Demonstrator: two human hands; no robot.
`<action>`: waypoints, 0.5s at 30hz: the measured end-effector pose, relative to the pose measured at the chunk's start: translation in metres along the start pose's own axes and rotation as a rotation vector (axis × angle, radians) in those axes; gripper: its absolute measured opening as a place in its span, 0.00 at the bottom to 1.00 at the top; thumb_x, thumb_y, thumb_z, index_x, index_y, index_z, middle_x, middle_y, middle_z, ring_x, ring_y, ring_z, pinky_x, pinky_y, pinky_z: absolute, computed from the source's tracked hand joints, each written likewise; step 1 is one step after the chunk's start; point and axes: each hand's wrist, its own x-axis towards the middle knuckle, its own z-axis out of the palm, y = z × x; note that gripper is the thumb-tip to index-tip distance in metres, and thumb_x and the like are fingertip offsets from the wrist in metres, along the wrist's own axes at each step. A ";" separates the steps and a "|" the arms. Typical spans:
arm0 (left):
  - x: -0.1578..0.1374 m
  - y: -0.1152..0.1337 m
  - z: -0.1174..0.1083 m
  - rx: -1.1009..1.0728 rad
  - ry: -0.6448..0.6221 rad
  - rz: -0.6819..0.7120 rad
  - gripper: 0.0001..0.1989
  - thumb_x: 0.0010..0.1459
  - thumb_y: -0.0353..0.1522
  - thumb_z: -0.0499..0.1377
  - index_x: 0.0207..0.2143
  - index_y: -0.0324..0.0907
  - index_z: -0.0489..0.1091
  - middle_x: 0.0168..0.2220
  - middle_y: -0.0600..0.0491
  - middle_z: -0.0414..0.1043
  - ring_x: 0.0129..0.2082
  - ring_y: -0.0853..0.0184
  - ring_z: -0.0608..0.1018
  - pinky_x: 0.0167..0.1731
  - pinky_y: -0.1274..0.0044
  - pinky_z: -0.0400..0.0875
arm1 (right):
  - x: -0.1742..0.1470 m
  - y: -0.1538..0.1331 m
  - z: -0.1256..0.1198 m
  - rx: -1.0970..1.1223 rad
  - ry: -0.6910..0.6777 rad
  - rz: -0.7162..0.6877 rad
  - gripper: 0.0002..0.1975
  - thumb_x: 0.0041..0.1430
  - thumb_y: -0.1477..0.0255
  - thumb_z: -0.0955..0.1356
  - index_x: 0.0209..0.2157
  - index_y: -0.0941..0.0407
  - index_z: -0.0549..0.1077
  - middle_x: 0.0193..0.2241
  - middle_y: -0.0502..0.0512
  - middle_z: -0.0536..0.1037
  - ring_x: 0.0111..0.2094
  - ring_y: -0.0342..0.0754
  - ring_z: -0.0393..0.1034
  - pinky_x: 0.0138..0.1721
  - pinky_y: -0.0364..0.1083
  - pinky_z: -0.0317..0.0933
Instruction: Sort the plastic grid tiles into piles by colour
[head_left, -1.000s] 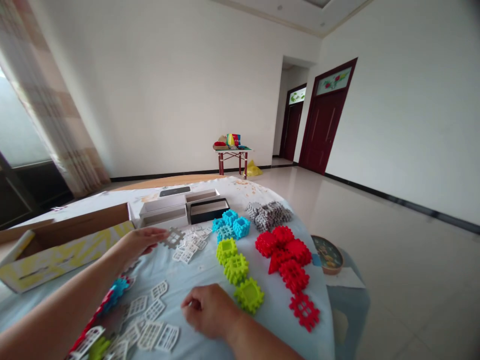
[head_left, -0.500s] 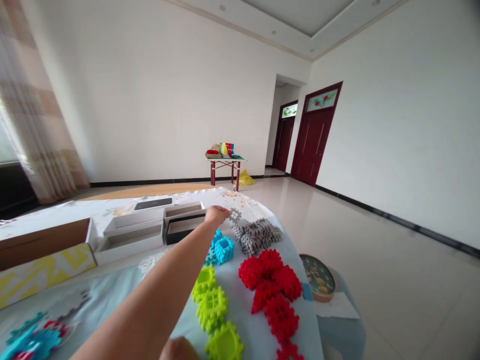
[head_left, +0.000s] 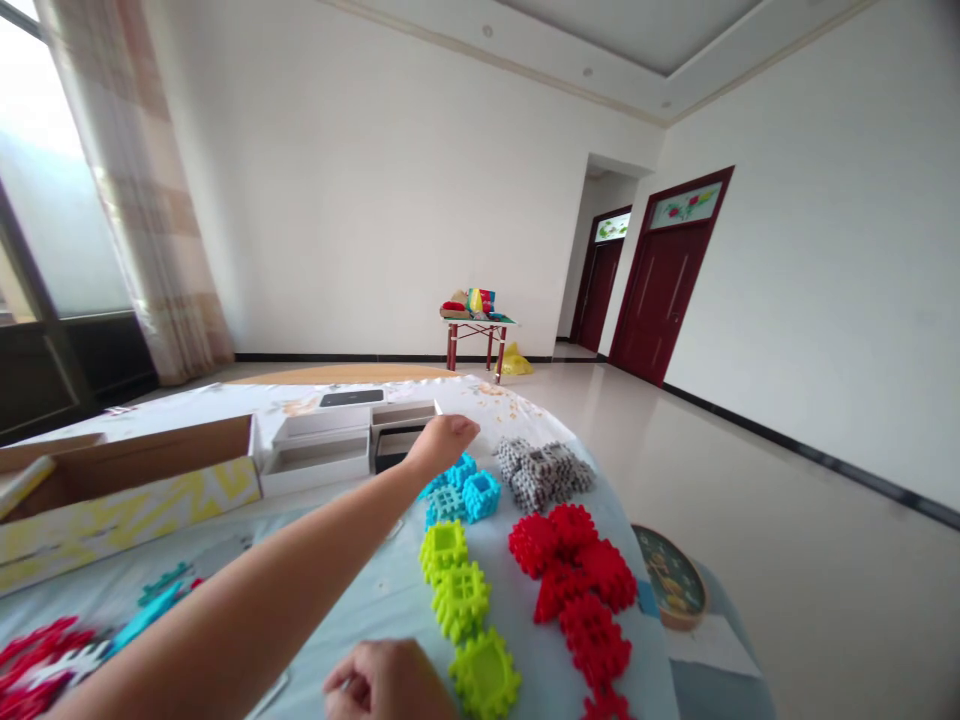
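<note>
My left hand reaches far over the table, its fingers curled in and nothing showing in them. It is just left of a pile of grey interlocking toy blocks and above blue blocks. Low in the view, my right hand is closed near the tablecloth; whatever it may hold is hidden. Beside it runs a row of lime-green blocks. Red blocks form a group farther right.
Open white boxes and a long yellow-and-white carton stand on the left. A phone lies behind them. Loose mixed pieces are at lower left. A round clock sits beyond the table's right edge.
The grey piece that was in my left hand no longer shows there. More of my right hand has come into view. The camera has turned slightly left.
</note>
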 end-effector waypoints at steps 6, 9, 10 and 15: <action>-0.129 -0.064 -0.080 0.140 0.050 0.018 0.17 0.54 0.43 0.50 0.32 0.43 0.73 0.31 0.54 0.74 0.31 0.68 0.73 0.35 0.78 0.65 | -0.010 -0.002 -0.012 0.119 -0.001 -0.112 0.11 0.55 0.71 0.61 0.35 0.56 0.74 0.22 0.50 0.75 0.22 0.40 0.68 0.26 0.37 0.59; -0.177 -0.100 -0.100 0.295 0.029 -0.036 0.18 0.55 0.42 0.47 0.33 0.44 0.73 0.33 0.53 0.74 0.33 0.68 0.73 0.36 0.77 0.64 | -0.010 -0.001 -0.011 0.187 -0.056 -0.073 0.12 0.56 0.69 0.61 0.36 0.57 0.73 0.22 0.50 0.73 0.20 0.39 0.66 0.22 0.37 0.57; -0.189 -0.110 -0.101 0.330 0.004 -0.045 0.17 0.55 0.42 0.47 0.33 0.44 0.73 0.34 0.53 0.74 0.34 0.67 0.73 0.37 0.77 0.64 | -0.010 -0.001 -0.010 0.208 -0.068 -0.065 0.12 0.56 0.68 0.61 0.36 0.58 0.72 0.22 0.50 0.73 0.19 0.39 0.66 0.21 0.37 0.57; -0.220 -0.136 -0.082 0.433 -0.096 -0.055 0.14 0.52 0.40 0.53 0.36 0.47 0.73 0.38 0.51 0.74 0.41 0.62 0.72 0.45 0.73 0.59 | -0.011 -0.001 -0.009 0.216 -0.046 -0.092 0.14 0.56 0.66 0.61 0.37 0.59 0.72 0.21 0.50 0.72 0.19 0.39 0.65 0.21 0.38 0.58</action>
